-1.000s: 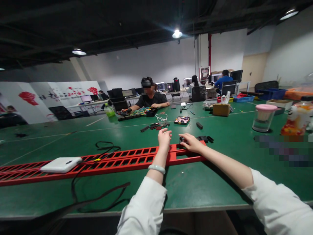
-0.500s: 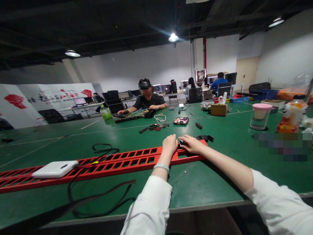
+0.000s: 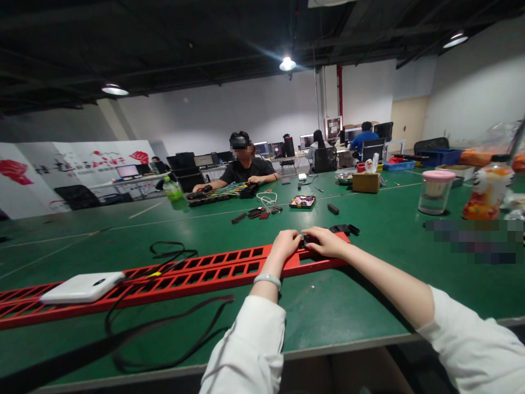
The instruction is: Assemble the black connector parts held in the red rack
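A long red slotted rail (image 3: 213,266) lies across the green table (image 3: 348,306). My left hand (image 3: 287,243) rests on the rail near its right end, fingers curled down onto it. My right hand (image 3: 326,241) meets it there, pinching a small black part (image 3: 307,239) against the rail. More small black parts (image 3: 343,229) lie just past the rail's end. A pale bracelet sits on my left wrist.
A white flat device (image 3: 82,287) lies on the rail at left, with black cables (image 3: 164,328) looping toward the table edge. A person (image 3: 244,164) sits across the table with coloured wires. A pink-lidded jar (image 3: 435,191), a bottle (image 3: 488,189) and a cardboard box (image 3: 366,182) stand at right.
My left hand has come down from above the table onto the rail and closed in beside my right hand. The view has shifted a little.
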A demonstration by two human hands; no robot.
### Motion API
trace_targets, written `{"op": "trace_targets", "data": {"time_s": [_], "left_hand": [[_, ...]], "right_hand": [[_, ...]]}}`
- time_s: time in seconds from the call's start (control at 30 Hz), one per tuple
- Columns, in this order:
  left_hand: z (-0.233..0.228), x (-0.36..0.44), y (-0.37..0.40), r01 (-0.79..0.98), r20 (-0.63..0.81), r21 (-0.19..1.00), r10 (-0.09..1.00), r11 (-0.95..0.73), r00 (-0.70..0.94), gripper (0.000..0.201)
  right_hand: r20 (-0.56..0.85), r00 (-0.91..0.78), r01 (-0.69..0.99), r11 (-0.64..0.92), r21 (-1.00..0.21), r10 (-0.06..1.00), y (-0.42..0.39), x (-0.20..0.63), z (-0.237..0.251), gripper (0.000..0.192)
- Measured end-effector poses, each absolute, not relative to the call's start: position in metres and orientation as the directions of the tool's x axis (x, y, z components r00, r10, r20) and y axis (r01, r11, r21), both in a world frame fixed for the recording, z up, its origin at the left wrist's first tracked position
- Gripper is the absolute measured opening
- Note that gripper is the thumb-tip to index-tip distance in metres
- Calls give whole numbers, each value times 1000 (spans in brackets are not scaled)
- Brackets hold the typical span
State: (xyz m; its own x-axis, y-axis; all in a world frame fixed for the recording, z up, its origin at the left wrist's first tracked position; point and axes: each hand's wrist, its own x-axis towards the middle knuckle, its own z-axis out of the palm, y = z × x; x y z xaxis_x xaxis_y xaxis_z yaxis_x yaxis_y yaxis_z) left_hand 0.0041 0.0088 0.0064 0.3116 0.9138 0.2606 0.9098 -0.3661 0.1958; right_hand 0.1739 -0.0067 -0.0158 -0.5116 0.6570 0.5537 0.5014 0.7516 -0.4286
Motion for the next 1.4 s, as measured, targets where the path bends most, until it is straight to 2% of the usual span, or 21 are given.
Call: {"op": "trace_targets", "data": {"time_s": [0.23,0.6,0.93,1.4], "left_hand": [[-3,1,16,878,306,169,871,-448,385,26],[-9,-3,21,872,334,169,859,-459,387,30],[-9,-4,22,938,311,191,924,-290,223,29],[-8,-3,22,935,291,192,927,-299,236,31]], "right_hand": [[570,-518,484,768,-420,638,-4,173,-17,40],[550,-515,494,752,-437,658,0,172,-20,38],[525,-548,519,757,-397,651,2,171,-20,33],[541,-591,507,797,-328,599,3,173,-21,27]]}}
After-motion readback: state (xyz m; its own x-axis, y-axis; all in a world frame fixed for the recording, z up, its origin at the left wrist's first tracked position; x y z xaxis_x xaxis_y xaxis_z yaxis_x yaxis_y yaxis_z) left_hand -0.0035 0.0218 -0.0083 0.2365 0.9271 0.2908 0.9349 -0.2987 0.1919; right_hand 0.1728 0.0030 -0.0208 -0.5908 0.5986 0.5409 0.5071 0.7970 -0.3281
